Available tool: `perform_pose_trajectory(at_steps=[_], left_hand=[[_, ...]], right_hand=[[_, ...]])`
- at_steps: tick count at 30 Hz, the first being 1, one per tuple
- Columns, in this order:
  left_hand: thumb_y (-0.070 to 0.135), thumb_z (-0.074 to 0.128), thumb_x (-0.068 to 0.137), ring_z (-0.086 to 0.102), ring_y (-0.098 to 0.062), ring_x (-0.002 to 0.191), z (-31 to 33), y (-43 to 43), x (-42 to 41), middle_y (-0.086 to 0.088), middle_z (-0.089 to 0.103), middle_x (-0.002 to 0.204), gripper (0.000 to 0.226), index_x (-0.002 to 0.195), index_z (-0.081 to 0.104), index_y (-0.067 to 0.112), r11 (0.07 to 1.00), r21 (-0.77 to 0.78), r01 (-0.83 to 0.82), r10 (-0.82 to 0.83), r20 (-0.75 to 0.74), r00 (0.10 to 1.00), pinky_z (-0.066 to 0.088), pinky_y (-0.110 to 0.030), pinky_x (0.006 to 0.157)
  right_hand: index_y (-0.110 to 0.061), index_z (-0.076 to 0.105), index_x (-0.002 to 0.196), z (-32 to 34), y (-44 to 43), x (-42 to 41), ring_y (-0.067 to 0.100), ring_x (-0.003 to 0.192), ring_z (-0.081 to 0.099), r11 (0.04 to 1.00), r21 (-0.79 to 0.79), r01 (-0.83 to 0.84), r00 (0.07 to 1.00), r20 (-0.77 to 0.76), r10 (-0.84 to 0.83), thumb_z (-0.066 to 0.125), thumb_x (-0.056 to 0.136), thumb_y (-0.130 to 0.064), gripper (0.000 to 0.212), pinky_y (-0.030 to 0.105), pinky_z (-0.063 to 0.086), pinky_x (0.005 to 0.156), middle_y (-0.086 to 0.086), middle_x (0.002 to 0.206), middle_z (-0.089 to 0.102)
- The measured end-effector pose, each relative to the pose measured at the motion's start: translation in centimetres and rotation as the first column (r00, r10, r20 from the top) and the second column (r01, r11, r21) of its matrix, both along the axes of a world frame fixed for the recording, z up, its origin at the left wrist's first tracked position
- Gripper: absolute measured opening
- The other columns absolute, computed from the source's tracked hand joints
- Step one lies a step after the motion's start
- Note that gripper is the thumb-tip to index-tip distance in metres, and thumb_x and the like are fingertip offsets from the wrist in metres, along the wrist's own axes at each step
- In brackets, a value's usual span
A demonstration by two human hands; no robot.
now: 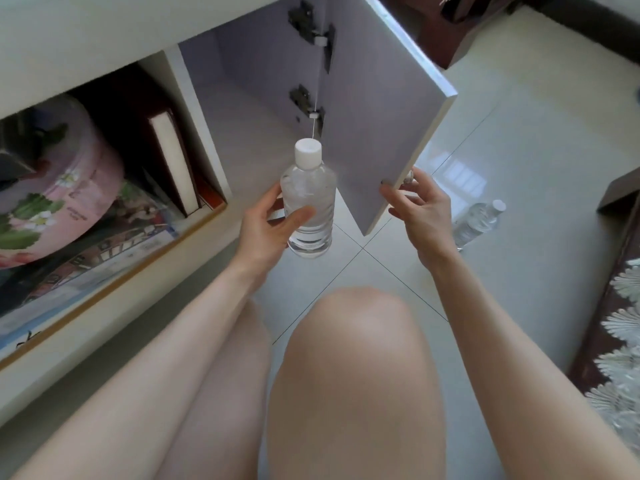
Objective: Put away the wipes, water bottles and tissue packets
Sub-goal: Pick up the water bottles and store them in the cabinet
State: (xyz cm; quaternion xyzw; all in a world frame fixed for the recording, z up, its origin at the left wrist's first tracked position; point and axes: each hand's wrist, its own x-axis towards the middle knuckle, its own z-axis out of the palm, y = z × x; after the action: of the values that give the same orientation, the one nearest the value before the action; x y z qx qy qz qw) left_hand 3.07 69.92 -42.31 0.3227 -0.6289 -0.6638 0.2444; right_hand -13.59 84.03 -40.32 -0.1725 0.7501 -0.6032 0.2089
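A crouching person's left hand point(266, 225) grips a clear water bottle point(310, 206), cap up, in front of the open cabinet compartment point(249, 109). The right hand point(417, 211) clasps the lower corner of the cabinet door point(377, 98). A second bottle point(479, 221) lies on the tiled floor point(519, 150) beyond that hand.

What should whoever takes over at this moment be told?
The left grip holds a water bottle in front of the open cabinet compartment.
The right grip holds the cabinet door by its edge.
A second bottle is on the floor, right of the door.
Done: door open; no bottle shows inside yet.
Left: stow both bottles; wipes and tissue packets are out of view.
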Motion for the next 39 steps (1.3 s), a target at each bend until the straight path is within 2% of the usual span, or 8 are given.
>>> perform_pose_trajectory(at_steps=[3, 8, 14, 24, 29, 32, 36, 39], left_hand=[[0.016, 0.072, 0.085, 0.065, 0.002, 0.088, 0.0, 0.5, -2.1, 0.019, 0.069, 0.096, 0.036, 0.111, 0.061, 0.038, 0.999, 0.021, 0.031, -0.031, -0.004, 1.000, 0.056, -0.045, 0.088], [0.017, 0.073, 0.084, 0.063, 0.001, 0.088, 0.3, 0.9, -5.2, 0.027, 0.069, 0.088, 0.036, 0.107, 0.060, 0.043, 0.997, 0.017, 0.079, -0.079, -0.002, 0.997, 0.056, -0.040, 0.087], [0.021, 0.074, 0.083, 0.064, -0.007, 0.094, 0.4, 0.6, -7.2, 0.025, 0.069, 0.091, 0.038, 0.110, 0.059, 0.044, 0.995, 0.031, 0.094, -0.094, 0.000, 0.996, 0.055, -0.044, 0.091], [0.023, 0.074, 0.083, 0.064, -0.012, 0.099, 0.1, -0.1, -7.2, 0.023, 0.068, 0.096, 0.038, 0.112, 0.059, 0.043, 0.995, 0.055, 0.079, -0.080, 0.022, 0.997, 0.054, -0.045, 0.092], [0.023, 0.074, 0.083, 0.063, -0.007, 0.096, -0.2, -0.2, -6.5, 0.020, 0.068, 0.098, 0.040, 0.119, 0.060, 0.036, 0.996, 0.065, 0.056, -0.059, 0.037, 0.998, 0.054, -0.047, 0.093], [0.024, 0.074, 0.084, 0.063, -0.005, 0.097, -0.3, -0.5, -6.1, 0.020, 0.068, 0.098, 0.041, 0.120, 0.059, 0.035, 0.997, 0.060, 0.043, -0.045, 0.043, 0.998, 0.054, -0.045, 0.093], [0.023, 0.073, 0.085, 0.063, -0.004, 0.098, -0.4, -1.1, -5.6, 0.022, 0.067, 0.100, 0.038, 0.117, 0.059, 0.037, 0.999, 0.036, 0.022, -0.023, 0.040, 0.999, 0.054, -0.044, 0.092], [0.025, 0.072, 0.085, 0.061, 0.006, 0.098, -0.5, -2.0, -5.4, 0.023, 0.066, 0.104, 0.039, 0.118, 0.057, 0.038, 1.000, 0.008, -0.008, 0.008, 0.046, 0.999, 0.053, -0.045, 0.094]], right_hand=[[-0.018, 0.062, 0.121, -0.2, 0.3, -1.0, 0.011, 0.085, 0.068, 0.990, -0.017, 0.138, 0.990, 0.018, -0.138, 0.080, 0.078, -0.023, 0.047, 0.033, 0.054, 0.085, 0.002, 0.101, 0.070], [-0.017, 0.057, 0.118, -0.3, 0.7, -3.0, 0.012, 0.078, 0.066, 0.963, -0.035, 0.268, 0.963, 0.009, -0.268, 0.081, 0.076, -0.027, 0.049, 0.045, 0.056, 0.086, -0.006, 0.086, 0.067], [-0.020, 0.055, 0.109, -0.8, 0.5, -5.0, 0.010, 0.070, 0.064, 0.947, -0.027, 0.321, 0.947, -0.028, -0.321, 0.079, 0.077, -0.031, 0.041, 0.044, 0.058, 0.080, -0.006, 0.081, 0.064], [-0.023, 0.048, 0.083, -1.2, 0.4, -5.4, 0.025, 0.080, 0.062, 0.932, -0.048, 0.358, 0.933, -0.024, -0.360, 0.081, 0.075, -0.028, 0.034, 0.035, 0.058, 0.068, -0.001, 0.077, 0.055], [-0.018, 0.051, 0.070, -1.3, 0.4, -3.9, 0.016, 0.059, 0.060, 0.949, -0.058, 0.309, 0.950, -0.022, -0.311, 0.079, 0.077, -0.021, 0.029, 0.038, 0.055, 0.067, -0.005, 0.065, 0.056], [-0.016, 0.056, 0.069, -1.7, -0.1, -2.2, 0.012, 0.054, 0.063, 0.969, -0.083, 0.234, 0.972, 0.027, -0.233, 0.077, 0.080, -0.016, 0.023, 0.033, 0.054, 0.062, 0.005, 0.067, 0.061], [-0.018, 0.067, 0.081, -2.6, -1.7, -0.5, 0.015, 0.074, 0.069, 0.996, -0.061, 0.066, 0.995, 0.085, -0.060, 0.073, 0.083, -0.021, 0.007, 0.030, 0.056, 0.066, 0.004, 0.082, 0.070], [-0.027, 0.068, 0.100, -3.4, -3.6, -0.1, 0.012, 0.095, 0.068, 0.997, -0.019, -0.069, 0.988, 0.135, 0.071, 0.071, 0.085, -0.034, 0.017, 0.030, 0.058, 0.076, -0.006, 0.100, 0.071]])
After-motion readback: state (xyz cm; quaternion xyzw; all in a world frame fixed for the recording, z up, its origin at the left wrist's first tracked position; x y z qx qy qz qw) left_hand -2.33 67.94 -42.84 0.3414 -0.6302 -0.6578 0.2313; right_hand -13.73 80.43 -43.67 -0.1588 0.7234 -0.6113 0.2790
